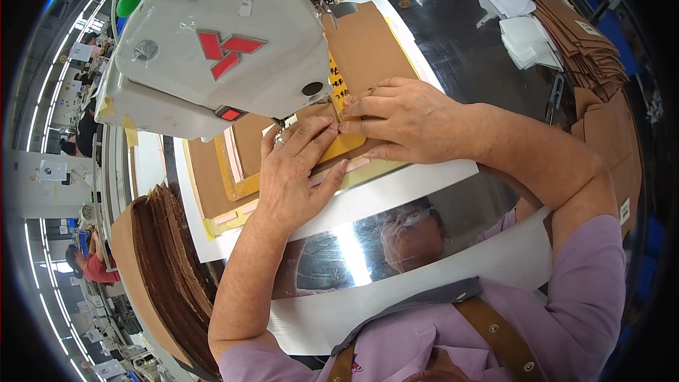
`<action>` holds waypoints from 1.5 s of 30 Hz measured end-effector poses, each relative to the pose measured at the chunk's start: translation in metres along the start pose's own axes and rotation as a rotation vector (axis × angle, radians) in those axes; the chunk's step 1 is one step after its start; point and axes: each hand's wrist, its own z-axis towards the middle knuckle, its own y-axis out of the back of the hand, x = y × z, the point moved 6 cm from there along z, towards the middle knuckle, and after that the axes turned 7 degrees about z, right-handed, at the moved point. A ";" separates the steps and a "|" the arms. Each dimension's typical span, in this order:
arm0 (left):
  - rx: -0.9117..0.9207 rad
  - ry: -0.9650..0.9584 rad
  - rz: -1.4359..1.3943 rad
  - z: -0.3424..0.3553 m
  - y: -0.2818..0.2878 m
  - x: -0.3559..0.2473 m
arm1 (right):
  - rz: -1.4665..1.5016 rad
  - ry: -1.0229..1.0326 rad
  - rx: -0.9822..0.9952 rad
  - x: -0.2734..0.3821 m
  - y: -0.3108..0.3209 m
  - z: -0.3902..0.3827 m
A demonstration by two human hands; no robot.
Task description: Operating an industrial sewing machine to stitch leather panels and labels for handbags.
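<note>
Both my hands rest on a flat yellow template (351, 143) with brown sheet material in it, beside the sewing machine head. My left hand (293, 170), a ring on one finger, lies with fingers stretched forward and thumb apart. From the right, my right hand (417, 120) reaches in with its fingers extended, and its fingertips almost meet those of the left. A brown panel (368, 46) extends behind them, and another brown piece (207, 177) shows at the left. What lies directly under the fingertips is hidden.
A bulky white sewing machine head (177, 49) with a red emblem overhangs the template. Stacked brown pieces stand at the lower left (159, 269) and far right (576, 39). White pieces (527, 41) and snips (555, 95) lie near the right stack. Shiny metal (353, 255) covers the near side.
</note>
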 end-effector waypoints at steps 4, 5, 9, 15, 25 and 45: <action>-0.014 0.055 0.046 0.003 0.000 0.004 | -0.076 -0.050 0.027 -0.004 0.002 0.003; 0.004 0.079 0.035 0.004 0.000 0.007 | -0.076 -0.054 0.025 -0.006 0.003 0.003; 0.041 0.135 -0.011 0.003 -0.001 0.015 | -0.090 -0.080 0.024 -0.013 0.000 0.005; 0.002 0.120 0.153 -0.010 -0.002 0.016 | -0.138 -0.125 -0.003 -0.020 -0.002 0.010; 0.042 0.290 0.240 -0.083 0.011 0.000 | -0.196 -0.185 0.033 -0.014 -0.003 0.015; -0.103 0.758 0.105 -0.203 0.060 0.086 | -0.380 -0.545 -0.113 -0.015 0.033 -0.017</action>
